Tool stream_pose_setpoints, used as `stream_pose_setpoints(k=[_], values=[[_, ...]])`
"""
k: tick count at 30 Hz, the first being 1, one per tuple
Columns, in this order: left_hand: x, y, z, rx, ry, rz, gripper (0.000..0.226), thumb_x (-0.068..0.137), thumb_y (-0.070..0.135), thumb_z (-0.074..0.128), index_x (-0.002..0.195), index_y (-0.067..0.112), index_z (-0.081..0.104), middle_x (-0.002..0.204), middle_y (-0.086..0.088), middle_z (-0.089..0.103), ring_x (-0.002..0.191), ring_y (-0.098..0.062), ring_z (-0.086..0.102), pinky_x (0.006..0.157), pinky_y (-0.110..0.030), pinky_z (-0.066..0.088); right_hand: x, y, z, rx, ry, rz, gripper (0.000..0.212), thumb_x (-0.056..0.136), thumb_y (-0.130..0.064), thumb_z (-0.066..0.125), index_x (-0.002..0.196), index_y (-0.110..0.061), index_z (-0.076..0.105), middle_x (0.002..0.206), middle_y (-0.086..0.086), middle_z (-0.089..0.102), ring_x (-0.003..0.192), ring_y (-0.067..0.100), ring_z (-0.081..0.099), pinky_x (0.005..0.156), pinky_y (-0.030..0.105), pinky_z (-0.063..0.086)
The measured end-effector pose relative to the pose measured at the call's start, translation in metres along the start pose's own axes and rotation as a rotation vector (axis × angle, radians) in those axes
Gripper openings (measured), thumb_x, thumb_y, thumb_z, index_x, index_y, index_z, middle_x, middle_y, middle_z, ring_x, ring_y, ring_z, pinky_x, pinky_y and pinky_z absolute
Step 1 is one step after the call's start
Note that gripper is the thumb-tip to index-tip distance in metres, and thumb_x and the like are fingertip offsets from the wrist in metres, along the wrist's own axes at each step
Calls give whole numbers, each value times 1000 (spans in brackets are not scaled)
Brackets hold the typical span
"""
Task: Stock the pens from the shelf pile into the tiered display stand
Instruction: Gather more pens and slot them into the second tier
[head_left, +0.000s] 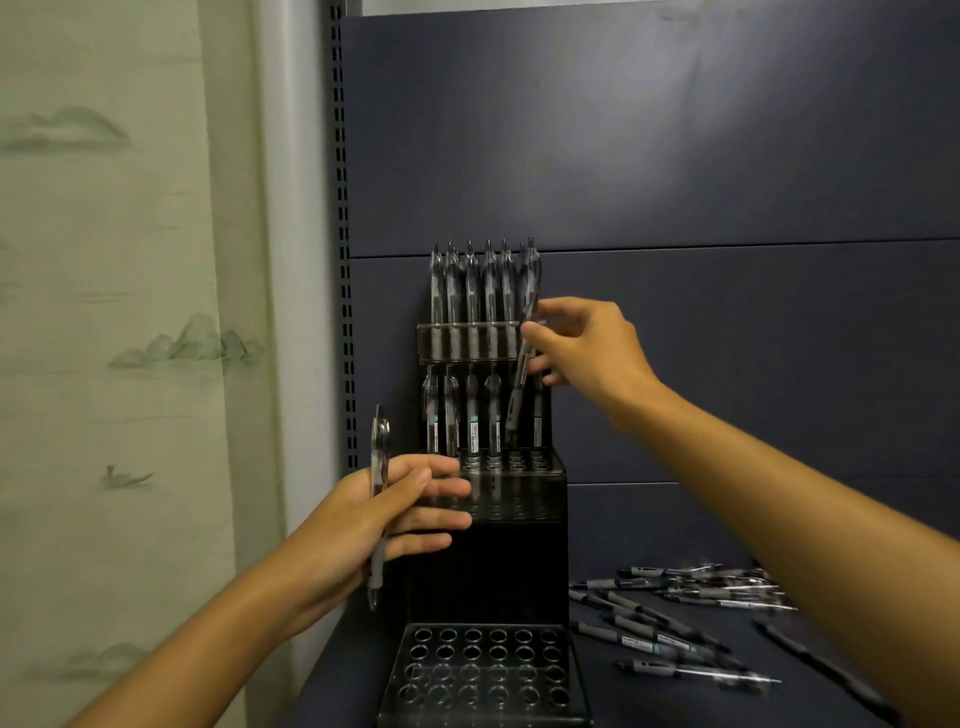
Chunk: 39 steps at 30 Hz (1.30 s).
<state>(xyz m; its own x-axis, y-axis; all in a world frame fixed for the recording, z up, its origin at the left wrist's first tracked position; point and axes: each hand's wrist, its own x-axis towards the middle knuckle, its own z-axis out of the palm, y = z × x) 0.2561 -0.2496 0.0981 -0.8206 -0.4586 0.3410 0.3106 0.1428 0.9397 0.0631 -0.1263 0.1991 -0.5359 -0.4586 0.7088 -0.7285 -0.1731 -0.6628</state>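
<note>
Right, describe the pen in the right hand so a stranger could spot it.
Find the black tiered display stand against the dark shelf back. The right hand pinches a pen over its middle tier. Unlike the upright pens beside it, this pen is tilted.

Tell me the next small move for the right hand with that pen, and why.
Probably straighten the tilted pen and lower its tip into the free hole in the middle tier of the stand. The right hand pinches it at a slant above that row, where other pens already stand upright. The left hand holds another pen waiting, and more lie in the pile on the shelf.
</note>
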Motion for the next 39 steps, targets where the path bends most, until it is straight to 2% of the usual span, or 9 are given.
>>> stream_pose_setpoints(k=[9,12,15,21,25,30,33,37,39], values=[[2,0,4,11,3,-4,37,85,27,54,114,8,67,108,-13,75,95,-30,74,76,-32,62,-10,21,5,-93,-54,11,40,94,-25,66,132,-14,61,102,1,73,72,11,74,67,26,62],[1,-1,4,8,2,-8,37,86,26,53,115,7,66,107,-13,75,95,-30,74,78,-33,62,-14,19,8,-108,-136,33,30,93,-24,69,121,-15,64,94,2,75,71,13,74,68,29,62],[1,0,5,22,-17,1,37,87,27,52,116,8,66,107,-13,75,95,-29,74,80,-34,62,-18,22,13,-146,-198,53,13,91,-23,71,99,-15,65,83,5,75,69,14,74,69,33,63],[0,2,7,27,-36,20,37,86,28,52,115,8,66,107,-12,75,94,-28,74,79,-34,62,-24,30,10,-237,-180,32,19,88,-31,73,91,-14,65,72,1,74,59,8,72,61,23,60],[-1,0,6,19,-28,18,38,86,27,52,117,9,65,108,-13,75,94,-29,74,78,-33,62,-27,32,7,-320,-155,7,29,82,-43,77,87,-17,65,66,0,73,59,4,71,69,25,57],[1,2,10,39,-40,8,37,89,30,51,118,12,64,108,-12,75,95,-29,74,76,-30,62,-43,6,5,-205,-201,-70,25,83,-41,76,86,-18,69,69,-2,73,59,6,70,62,13,53],[2,3,19,69,-68,-4,35,93,30,48,121,13,62,110,-10,75,97,-29,74,80,-32,61,-57,-14,14,-204,-265,-172,26,81,-48,76,86,-23,74,74,-7,74,69,-1,69,69,15,55],[2,7,34,100,-76,-8,28,103,23,43,123,14,61,108,-11,75,98,-30,73,84,-39,60,-72,-27,27,-217,-354,-173,33,76,-55,76,90,-25,74,80,-9,74,76,-1,67,73,17,55],[2,9,39,96,-71,0,26,105,16,41,125,19,57,106,-13,75,96,-31,74,82,-42,61,-75,-28,32,-258,-362,-181,28,79,-54,74,88,-28,70,82,-10,73,77,-1,63,74,19,53]])
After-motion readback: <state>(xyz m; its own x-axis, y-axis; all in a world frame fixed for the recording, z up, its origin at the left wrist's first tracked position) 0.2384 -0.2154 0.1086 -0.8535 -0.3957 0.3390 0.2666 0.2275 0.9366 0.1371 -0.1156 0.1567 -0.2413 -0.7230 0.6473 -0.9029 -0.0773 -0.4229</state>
